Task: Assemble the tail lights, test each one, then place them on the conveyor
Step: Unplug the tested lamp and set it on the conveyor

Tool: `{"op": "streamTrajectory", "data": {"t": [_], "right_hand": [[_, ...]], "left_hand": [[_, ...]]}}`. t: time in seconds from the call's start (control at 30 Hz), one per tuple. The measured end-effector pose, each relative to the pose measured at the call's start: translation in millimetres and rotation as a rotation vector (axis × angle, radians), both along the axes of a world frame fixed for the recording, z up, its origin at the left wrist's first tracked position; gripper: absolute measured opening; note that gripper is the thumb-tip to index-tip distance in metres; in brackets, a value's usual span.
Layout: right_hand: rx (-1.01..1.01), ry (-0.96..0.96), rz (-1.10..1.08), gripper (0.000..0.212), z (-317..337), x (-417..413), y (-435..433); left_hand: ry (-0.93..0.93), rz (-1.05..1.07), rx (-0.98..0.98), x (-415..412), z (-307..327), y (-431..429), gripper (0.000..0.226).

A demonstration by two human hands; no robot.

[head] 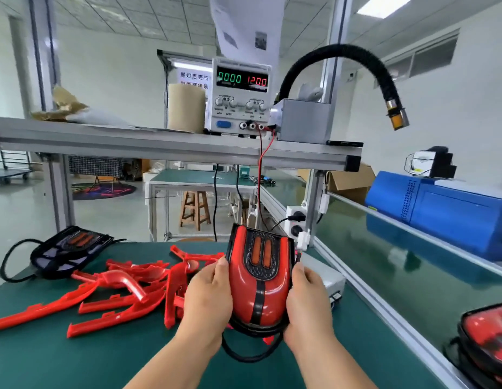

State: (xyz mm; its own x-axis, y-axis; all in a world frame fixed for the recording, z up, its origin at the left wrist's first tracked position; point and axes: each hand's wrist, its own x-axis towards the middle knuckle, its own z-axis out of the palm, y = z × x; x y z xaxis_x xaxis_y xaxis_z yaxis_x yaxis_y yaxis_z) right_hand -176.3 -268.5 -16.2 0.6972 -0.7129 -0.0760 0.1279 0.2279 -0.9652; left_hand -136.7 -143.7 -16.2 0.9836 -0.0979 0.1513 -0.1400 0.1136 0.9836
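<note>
My left hand [207,301] and right hand [308,301] clasp the tail light [258,276] by its sides, near the desk's [75,360] right edge

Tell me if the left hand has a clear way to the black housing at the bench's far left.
Probably yes, once freed: the left hand grips the tail light, and only low red trim pieces lie on the mat between it and the black housing.
</note>
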Motion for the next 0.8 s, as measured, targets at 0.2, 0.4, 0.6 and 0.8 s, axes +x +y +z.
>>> {"op": "streamTrajectory", "data": {"t": [0.2,0.4,0.6,0.8], "right_hand": [[-0.163,0.022,-0.105,0.04,0.0,-56.1,-67.6],[-0.227,0.065,-0.276,0.046,17.3,-106.9,-137.9],[-0.208,0.128,-0.435,0.024,63.7,-111.7,-198.6],[-0.237,0.147,-0.446,0.021,110.9,-104.1,-240.1]], "left_hand": [[0.102,-0.215,0.01,-16.1,17.1,-78.2,0.046],[0.128,-0.442,0.133,-37.5,37.0,-159.0,0.034],[0.2,-0.518,0.119,-33.0,74.0,-240.7,0.035],[0.228,-0.578,0.024,-22.9,117.6,-290.6,0.024]]}}
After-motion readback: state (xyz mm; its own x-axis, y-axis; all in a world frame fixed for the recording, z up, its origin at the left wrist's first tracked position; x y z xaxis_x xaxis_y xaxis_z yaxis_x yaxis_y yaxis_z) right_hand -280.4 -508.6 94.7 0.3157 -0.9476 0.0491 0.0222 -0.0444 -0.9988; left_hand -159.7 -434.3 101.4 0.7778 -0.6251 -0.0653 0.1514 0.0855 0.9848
